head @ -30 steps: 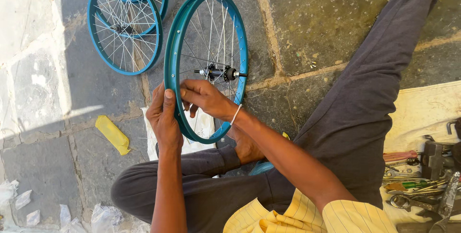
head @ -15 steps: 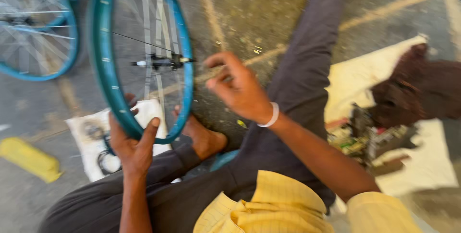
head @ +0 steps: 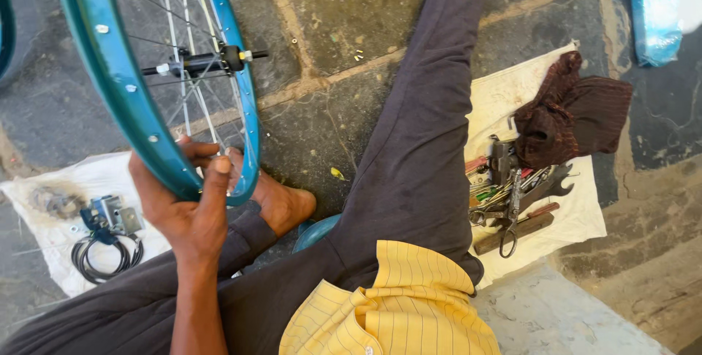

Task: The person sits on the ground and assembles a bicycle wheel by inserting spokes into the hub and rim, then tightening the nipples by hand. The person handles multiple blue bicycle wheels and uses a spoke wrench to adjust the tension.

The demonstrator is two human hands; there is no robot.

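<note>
head view: left hand [head: 191, 205] grips the teal wheel rim's [head: 121, 84] bottom edge.

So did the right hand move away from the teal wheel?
Yes. Earlier it reached beside the teal metal wheel rim; now it is out of view, leaving the left hand gripping.

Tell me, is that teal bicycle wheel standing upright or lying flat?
Upright: the teal bicycle wheel stands on edge, its rim gripped by the left hand, axle roughly level.

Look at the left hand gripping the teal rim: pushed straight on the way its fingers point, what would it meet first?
The left hand points up into the wheel; beyond the rim, probably its spokes, though depth is unclear.
</note>
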